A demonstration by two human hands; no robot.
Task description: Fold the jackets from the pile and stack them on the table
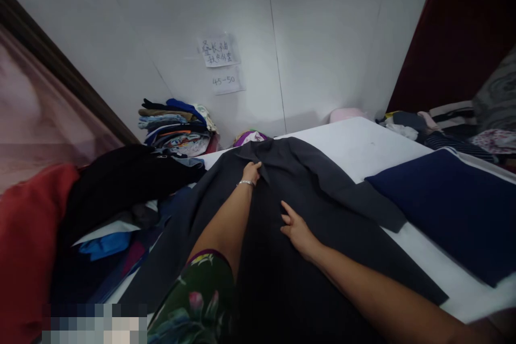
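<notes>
A dark grey long-sleeved coat lies spread out in front of me, its collar pointing toward the wall and one sleeve stretched to the right. Near the collar, my left hand is closed, with thumb and fingers pinching the coat's front edge. My right hand rests lower down on the coat's front, the index finger stretched out and the other fingers partly bent and apart. Nothing shows in its grasp. The coat's lower part runs into deep shadow and is partly hidden by my forearms.
A white table lies beneath the coat. Folded navy cloth is on the right. At left are a stack of folded clothes, a black garment and a red one. Paper notes hang on the wall.
</notes>
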